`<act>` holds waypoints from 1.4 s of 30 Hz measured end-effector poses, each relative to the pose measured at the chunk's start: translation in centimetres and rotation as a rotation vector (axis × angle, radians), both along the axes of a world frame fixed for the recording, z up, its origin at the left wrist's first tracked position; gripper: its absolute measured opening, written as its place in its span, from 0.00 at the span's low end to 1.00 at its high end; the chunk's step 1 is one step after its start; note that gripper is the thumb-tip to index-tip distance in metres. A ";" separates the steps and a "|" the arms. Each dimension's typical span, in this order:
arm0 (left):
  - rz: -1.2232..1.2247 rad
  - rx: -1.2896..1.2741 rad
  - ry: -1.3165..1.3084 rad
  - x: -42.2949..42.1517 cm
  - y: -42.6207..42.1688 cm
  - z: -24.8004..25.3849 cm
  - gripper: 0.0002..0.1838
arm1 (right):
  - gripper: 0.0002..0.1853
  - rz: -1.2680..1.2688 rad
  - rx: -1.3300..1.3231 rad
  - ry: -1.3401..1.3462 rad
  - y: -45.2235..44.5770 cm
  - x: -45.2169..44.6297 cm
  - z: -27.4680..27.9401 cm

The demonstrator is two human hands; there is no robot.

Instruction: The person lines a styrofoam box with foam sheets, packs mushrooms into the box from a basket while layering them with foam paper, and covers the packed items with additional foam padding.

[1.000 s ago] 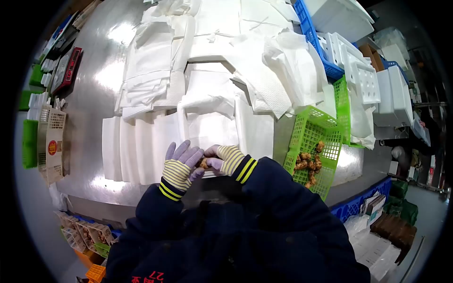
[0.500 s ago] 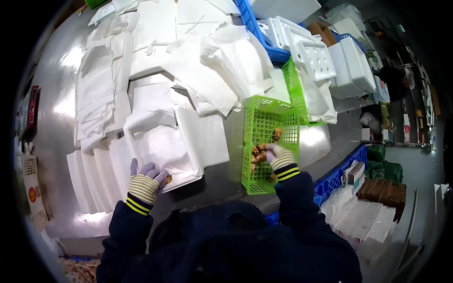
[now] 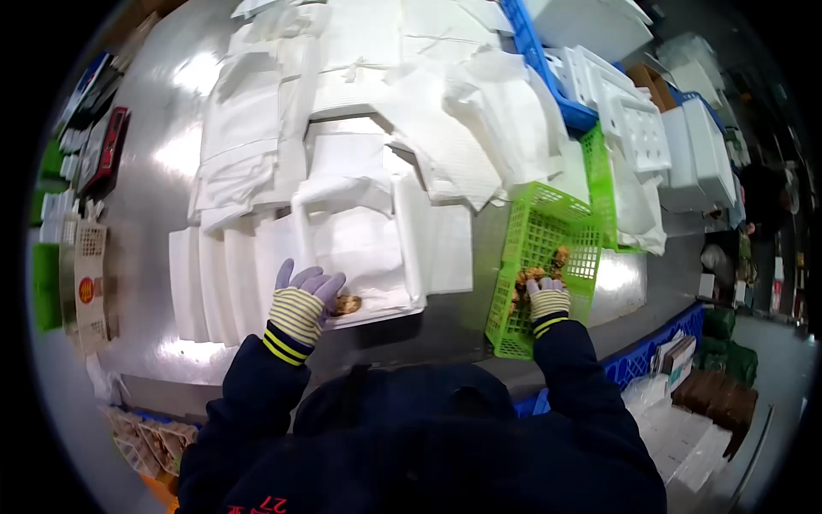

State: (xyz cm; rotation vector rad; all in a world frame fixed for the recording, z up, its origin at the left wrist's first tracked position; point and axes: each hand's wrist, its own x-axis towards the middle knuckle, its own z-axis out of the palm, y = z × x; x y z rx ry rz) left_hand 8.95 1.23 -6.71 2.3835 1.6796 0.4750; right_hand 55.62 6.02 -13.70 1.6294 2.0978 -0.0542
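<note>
Resting the left hand (image 3: 306, 295), unclenched and loosely spread, just beside the only brown piece (image 3: 348, 305) showing in the near corner of the box (image 3: 414, 265), while holding the right hand (image 3: 548, 300), with grip too hidden to tell, among several other pieces (image 3: 561, 255) remaining in the basket (image 3: 556, 209).

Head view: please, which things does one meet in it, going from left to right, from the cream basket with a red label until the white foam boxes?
Cream basket → gloved left hand → brown knobbly piece → nearer green basket with the gloved right hand over it → white foam boxes.
</note>
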 end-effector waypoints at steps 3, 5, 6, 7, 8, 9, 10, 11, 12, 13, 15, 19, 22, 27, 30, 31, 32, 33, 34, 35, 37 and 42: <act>0.025 0.051 -0.049 -1.1 -0.5 -0.2 0.24 | 0.17 0.037 -0.076 0.046 1.0 -0.8 2.6; 0.024 0.015 -0.058 -1.1 -1.0 0.3 0.25 | 0.22 0.100 0.168 0.380 0.7 0.2 2.3; 0.016 0.005 -0.053 -1.0 -1.2 0.3 0.25 | 0.21 -0.186 0.037 0.789 1.0 0.1 1.5; 0.008 -0.007 -0.049 -0.8 -1.4 0.2 0.25 | 0.19 -0.486 -0.108 1.184 1.2 -0.8 1.1; 0.002 -0.016 -0.027 -0.4 -1.3 0.2 0.25 | 0.18 -0.313 -0.022 1.239 1.5 -3.9 3.6; -0.008 -0.026 -0.005 0.1 -1.1 0.2 0.24 | 0.18 -0.265 -0.012 1.174 1.9 -8.0 7.4; -0.018 -0.011 0.002 0.7 -1.0 -0.1 0.24 | 0.19 -0.084 -0.050 1.267 2.3 -11.7 10.2; -0.026 0.008 0.011 1.3 -0.8 -0.7 0.24 | 0.19 0.091 -0.027 1.227 2.6 -14.8 11.4; -0.030 0.003 0.038 1.7 -0.6 -1.2 0.22 | 0.20 0.216 -0.132 1.255 3.2 -17.6 12.0; -0.050 -0.019 0.079 1.9 -0.5 -1.6 0.20 | 0.21 0.241 -0.369 1.129 4.0 -20.5 13.4; -0.054 -0.008 0.099 1.9 -0.4 -2.2 0.18 | 0.19 0.427 -0.267 0.933 2.9 -23.1 10.8; -0.089 -0.125 0.102 1.5 -0.4 -1.9 0.15 | 0.17 0.591 -0.143 0.631 2.1 -23.7 7.3; -0.095 -0.085 0.133 1.5 -0.3 -2.6 0.14 | 0.18 0.635 -0.225 0.407 3.2 -24.4 7.8; -0.140 -0.191 0.196 1.3 0.0 -1.7 0.14 | 0.16 0.660 -0.260 0.283 3.6 -24.6 7.8; -0.142 -0.078 0.129 1.2 0.0 -2.0 0.13 | 0.17 0.656 -0.186 0.390 3.0 -24.8 6.8; -0.143 -0.076 0.130 1.3 0.2 -1.8 0.13 | 0.17 0.611 -0.204 0.416 2.8 -25.1 6.9; -0.156 -0.146 0.149 1.3 0.3 -1.4 0.13 | 0.17 0.558 -0.267 0.351 2.8 -25.7 7.2; -0.168 -0.217 0.168 1.3 0.4 -0.9 0.13 | 0.17 0.504 -0.330 0.286 2.9 -26.0 7.5; -0.155 -0.263 0.199 1.5 0.4 -0.5 0.12 | 0.17 0.494 -0.363 0.292 2.9 -26.1 8.2; -0.150 -0.252 0.223 1.5 0.4 -0.5 0.12 | 0.17 0.442 -0.373 0.258 2.7 -25.9 6.6; -0.144 -0.321 0.219 1.7 0.4 -0.4 0.12 | 0.18 0.445 -0.159 0.268 1.6 -25.7 4.6; -0.157 -0.234 0.157 1.0 0.0 -1.0 0.18 | 0.14 0.480 -0.350 0.233 2.7 -26.5 7.9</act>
